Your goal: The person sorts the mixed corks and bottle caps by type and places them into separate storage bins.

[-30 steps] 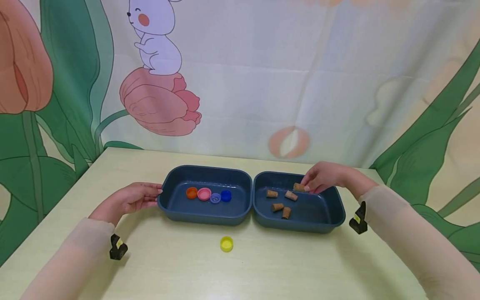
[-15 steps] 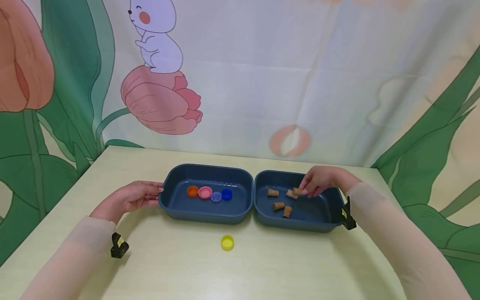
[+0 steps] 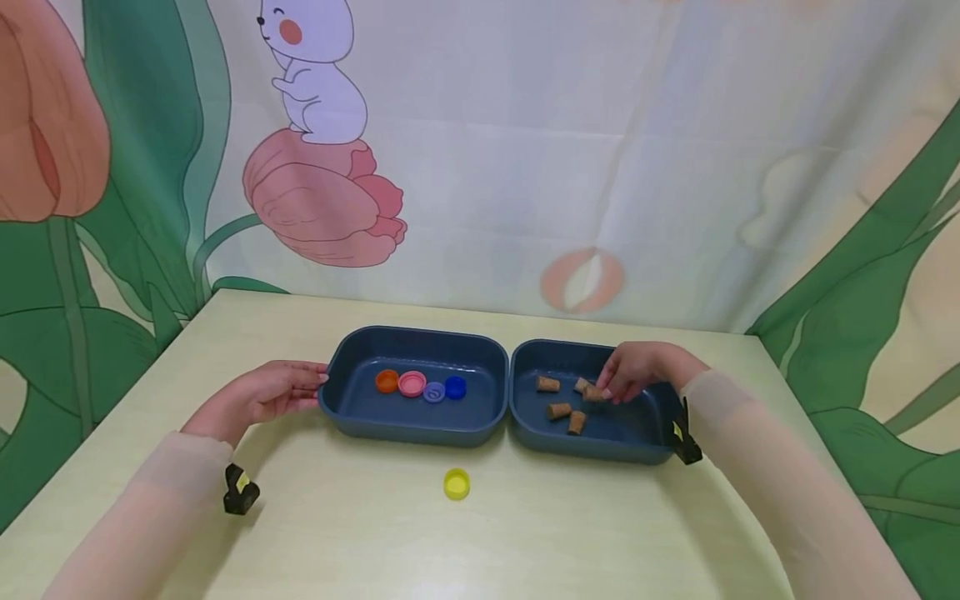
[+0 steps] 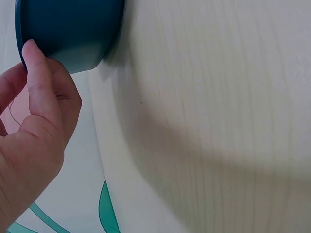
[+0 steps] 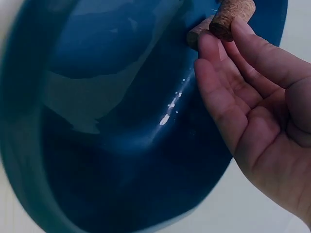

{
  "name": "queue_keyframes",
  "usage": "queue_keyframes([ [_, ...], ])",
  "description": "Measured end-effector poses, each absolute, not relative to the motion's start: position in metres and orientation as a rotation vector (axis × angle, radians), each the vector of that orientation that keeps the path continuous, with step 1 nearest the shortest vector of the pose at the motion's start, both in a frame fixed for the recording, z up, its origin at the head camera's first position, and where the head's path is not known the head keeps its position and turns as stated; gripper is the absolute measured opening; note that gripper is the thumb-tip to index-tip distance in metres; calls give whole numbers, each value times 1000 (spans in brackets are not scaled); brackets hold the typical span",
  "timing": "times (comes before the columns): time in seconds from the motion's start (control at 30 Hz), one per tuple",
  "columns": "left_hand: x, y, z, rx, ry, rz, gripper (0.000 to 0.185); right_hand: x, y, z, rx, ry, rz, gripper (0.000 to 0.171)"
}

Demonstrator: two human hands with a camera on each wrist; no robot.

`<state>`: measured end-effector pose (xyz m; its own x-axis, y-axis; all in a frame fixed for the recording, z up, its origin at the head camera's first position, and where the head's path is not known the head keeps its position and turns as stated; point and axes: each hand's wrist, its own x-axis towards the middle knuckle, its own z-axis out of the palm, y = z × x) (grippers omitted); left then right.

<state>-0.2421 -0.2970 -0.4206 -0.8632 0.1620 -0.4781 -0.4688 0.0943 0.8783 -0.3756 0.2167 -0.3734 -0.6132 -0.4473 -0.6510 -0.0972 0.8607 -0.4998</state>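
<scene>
The right hand (image 3: 636,369) reaches down into the right tray (image 3: 645,446), its fingers (image 5: 228,63) nearly straight and lying side by side, their tips touching a cork (image 3: 593,392) on the tray floor. In the right wrist view that cork (image 5: 232,16) sits at the fingertips, with a second cork partly hidden just behind it; whether the thumb closes on it cannot be told. Three more corks lie in the same tray: one to the left (image 3: 547,384), one nearer and left (image 3: 557,411), and one nearest (image 3: 576,422), just beside the last.

The left hand (image 3: 258,396) rests on the tabletop (image 3: 360,533) with fingers extended, their tips against the left outer wall of the left tray (image 3: 420,429); the left wrist view shows a fingertip (image 4: 34,53) on the tray's rim. Inside this tray four bottle caps stand in a row, from left to right: orange cap (image 3: 387,382), pink cap (image 3: 412,384), purple cap (image 3: 434,392), blue cap (image 3: 455,387).

The two dark blue trays sit side by side, touching along their inner walls. A yellow cap (image 3: 456,483) lies alone on the tabletop, nearer than both trays. Behind the tabletop hangs a backdrop (image 3: 525,167) printed with tulips, leaves and a white rabbit.
</scene>
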Motion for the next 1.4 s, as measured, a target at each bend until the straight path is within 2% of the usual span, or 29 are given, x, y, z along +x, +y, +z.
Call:
queue_keyframes([
  [0.77, -243, -298, -425, -289, 1901, 1841, 55, -376, 212, -384, -304, 2145, -422, 17],
  [1.4, -243, -299, -425, -285, 1902, 1835, 57, -378, 212, -389, -338, 2127, -382, 13],
])
